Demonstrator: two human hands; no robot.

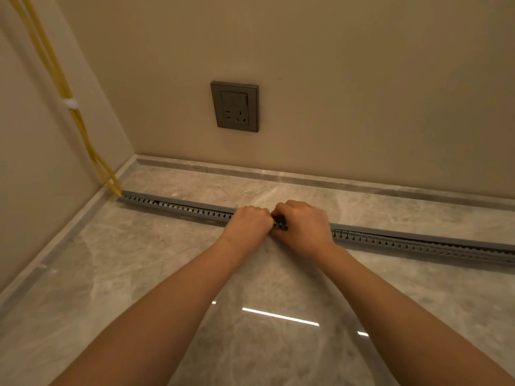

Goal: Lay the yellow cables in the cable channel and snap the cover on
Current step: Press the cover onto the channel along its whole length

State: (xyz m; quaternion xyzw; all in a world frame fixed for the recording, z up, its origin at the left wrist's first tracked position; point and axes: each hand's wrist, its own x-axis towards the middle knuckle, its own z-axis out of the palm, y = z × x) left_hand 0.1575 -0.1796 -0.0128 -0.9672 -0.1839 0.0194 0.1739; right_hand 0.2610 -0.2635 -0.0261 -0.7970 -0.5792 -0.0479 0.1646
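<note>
Marble floor (167, 274), L hand (248, 222) & R hand (305, 227) curl fingers (257, 212) on cable channel (178, 207), fingertips hidden

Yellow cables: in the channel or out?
In at the left end: the cables drop down the wall into the channel mouth. Beyond that the cover hides them; cannot tell.

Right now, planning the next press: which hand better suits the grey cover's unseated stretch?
Right hand, likely: it grips the grey slotted cable channel beside the raised grey cover; left hand sits toward the seated side.
</note>
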